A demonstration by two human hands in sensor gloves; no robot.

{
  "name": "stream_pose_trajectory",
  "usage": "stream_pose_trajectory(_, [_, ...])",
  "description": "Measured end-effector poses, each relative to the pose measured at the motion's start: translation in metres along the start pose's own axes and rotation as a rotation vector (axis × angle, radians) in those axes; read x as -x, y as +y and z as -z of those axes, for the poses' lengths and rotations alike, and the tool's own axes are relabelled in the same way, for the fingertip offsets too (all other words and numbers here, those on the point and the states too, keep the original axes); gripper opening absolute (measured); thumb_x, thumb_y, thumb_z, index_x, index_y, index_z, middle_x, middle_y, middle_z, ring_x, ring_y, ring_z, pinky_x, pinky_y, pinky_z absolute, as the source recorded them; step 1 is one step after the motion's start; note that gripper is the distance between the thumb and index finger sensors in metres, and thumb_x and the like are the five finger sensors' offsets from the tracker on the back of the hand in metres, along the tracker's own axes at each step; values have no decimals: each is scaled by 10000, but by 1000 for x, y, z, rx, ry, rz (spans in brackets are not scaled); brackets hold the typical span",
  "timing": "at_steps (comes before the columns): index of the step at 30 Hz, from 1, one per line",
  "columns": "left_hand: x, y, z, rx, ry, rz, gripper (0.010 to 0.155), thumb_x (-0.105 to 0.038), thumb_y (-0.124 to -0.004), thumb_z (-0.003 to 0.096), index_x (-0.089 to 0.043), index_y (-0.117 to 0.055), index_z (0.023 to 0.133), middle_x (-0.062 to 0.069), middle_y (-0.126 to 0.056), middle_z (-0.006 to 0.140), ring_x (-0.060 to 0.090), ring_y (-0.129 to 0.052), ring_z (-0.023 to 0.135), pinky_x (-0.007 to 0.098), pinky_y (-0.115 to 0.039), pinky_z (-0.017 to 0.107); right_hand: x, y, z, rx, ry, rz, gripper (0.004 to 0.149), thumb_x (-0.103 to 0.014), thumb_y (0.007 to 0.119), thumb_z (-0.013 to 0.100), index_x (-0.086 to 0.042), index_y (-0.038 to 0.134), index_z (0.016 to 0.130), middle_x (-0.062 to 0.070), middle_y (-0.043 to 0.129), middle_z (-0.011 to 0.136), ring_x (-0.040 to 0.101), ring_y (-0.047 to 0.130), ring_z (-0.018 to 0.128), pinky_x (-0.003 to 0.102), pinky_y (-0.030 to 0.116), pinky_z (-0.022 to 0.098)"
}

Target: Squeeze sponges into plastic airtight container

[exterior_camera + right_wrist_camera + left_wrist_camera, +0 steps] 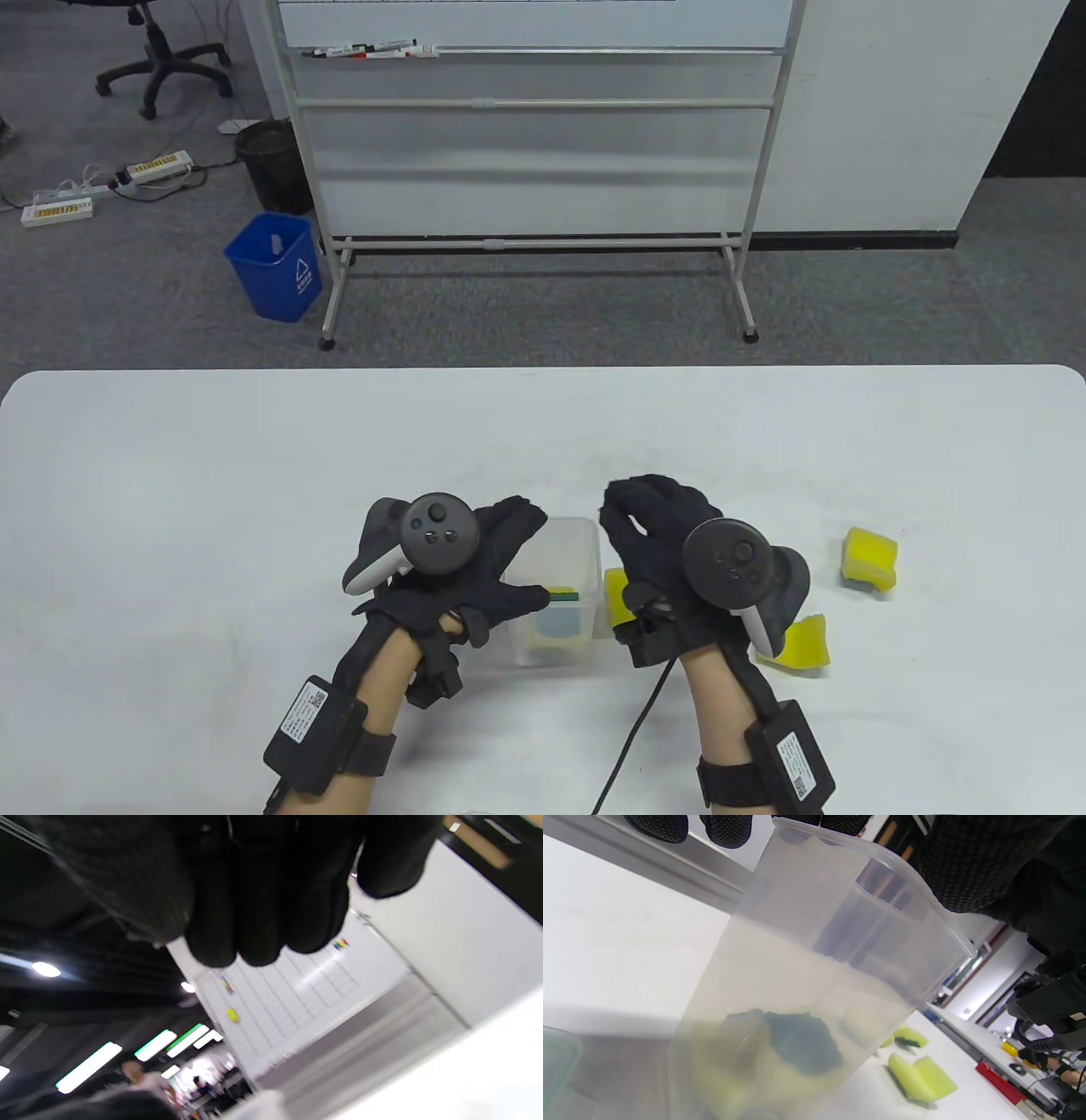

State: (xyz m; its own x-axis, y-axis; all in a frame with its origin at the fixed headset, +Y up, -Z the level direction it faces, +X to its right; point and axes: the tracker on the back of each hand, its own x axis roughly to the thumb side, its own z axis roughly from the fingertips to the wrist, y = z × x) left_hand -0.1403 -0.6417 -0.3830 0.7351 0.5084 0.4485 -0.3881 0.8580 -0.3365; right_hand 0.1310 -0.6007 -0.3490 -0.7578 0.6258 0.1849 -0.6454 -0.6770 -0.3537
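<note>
A clear plastic container (556, 543) stands upright on the white table (212, 509). My left hand (509, 560) grips its left wall, with fingers over the far rim and the thumb across the opening. Yellow sponge with a dark green-blue face (560, 624) lies squashed at the bottom; it also shows through the wall in the left wrist view (780, 1052). My right hand (632, 518) hovers just right of the container with fingers curled, and I see nothing in it. In the right wrist view its fingers (263, 899) are bunched together.
Three loose yellow sponges lie on the table: one (615, 590) beside the container under my right hand, one (806, 641) by my right wrist, one (870, 559) further right. A greenish translucent edge (555, 1060) shows at the left of the left wrist view.
</note>
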Motion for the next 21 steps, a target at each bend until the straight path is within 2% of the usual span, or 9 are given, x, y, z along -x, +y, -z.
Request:
stream_pose_trajectory(2, [0, 0, 0, 1, 0, -1, 879, -605, -801, 459, -256, -355, 1132, 84, -319, 1241, 476, -398, 1119, 694, -471, 764, 13, 3, 4, -146, 72, -68, 443, -438, 897, 442, -209, 972, 814, 64, 964, 870, 330, 929, 801, 592, 646, 682])
stream_pose_trajectory(4, [0, 0, 0, 2, -1, 1, 878, -603, -801, 460, -254, -356, 1132, 82, -319, 1241, 476, -397, 1119, 694, -471, 765, 27, 19, 8, -352, 143, -154, 468, -437, 899, 451, -206, 954, 854, 68, 945, 911, 343, 913, 838, 605, 626, 696])
stream_pose_trajectory(7, [0, 0, 1, 3, -2, 2, 878, -601, -801, 461, -254, -355, 1133, 86, -320, 1240, 477, -395, 1118, 696, -469, 764, 44, 52, 9, -456, 170, -232, 502, -423, 925, 434, -215, 933, 891, 61, 924, 951, 342, 903, 868, 609, 623, 697])
stream_pose_trajectory(10, [0, 0, 0, 2, -2, 0, 878, -602, -799, 462, -254, -352, 1134, 85, -315, 1242, 479, -394, 1119, 697, -469, 764, 54, 81, 5, -645, 215, -364, 563, -436, 928, 433, -230, 878, 954, 49, 861, 1027, 364, 832, 948, 621, 589, 716])
stream_pose_trajectory(12, [0, 0, 1, 4, -3, 0, 876, -600, -799, 462, -256, -352, 1133, 88, -315, 1241, 481, -395, 1118, 698, -468, 763, 58, 98, 1, -725, 236, -436, 605, -440, 927, 435, -232, 833, 995, 43, 808, 1076, 384, 785, 985, 629, 567, 725])
stream_pose_trajectory(16, [0, 0, 1, 3, -7, 8, 870, -605, -790, 466, -265, -348, 1134, 87, -311, 1243, 480, -384, 1120, 703, -468, 761, 62, 119, -6, -791, 245, -524, 659, -424, 934, 435, -243, 755, 1043, 67, 690, 1139, 395, 736, 1013, 631, 544, 734])
stream_pose_trajectory(21, [1, 5, -2, -23, -33, -42, 869, -620, -774, 468, -272, -343, 1136, 100, -292, 1243, 483, -368, 1120, 708, -466, 758, 65, 131, -9, -733, 201, -611, 660, -357, 942, 435, -282, 703, 1046, 29, 679, 1126, 362, 788, 971, 595, 590, 724])
